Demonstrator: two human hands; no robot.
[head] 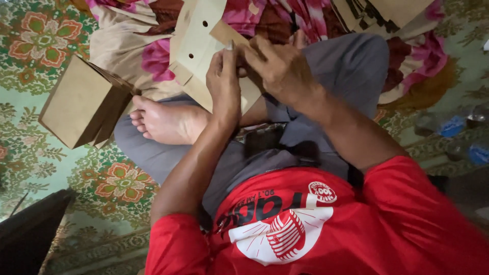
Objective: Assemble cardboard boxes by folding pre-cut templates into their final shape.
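Observation:
I sit cross-legged in grey trousers and a red shirt. A flat brown paper bag [196,38] with two punched holes near its top lies over my knees. My left hand [224,84] presses on the bag's folded edge with fingers closed on it. Close beside it, my right hand [277,66] pinches the same fold from the right. My bare foot [163,122] shows just below the bag.
A stack of finished brown paper bags [81,104] stands on the floor at the left. More folded bags [387,12] lie at the top right. A pink flowered cloth [153,56] and green patterned floor mat [41,46] surround me. A dark object [28,234] sits lower left.

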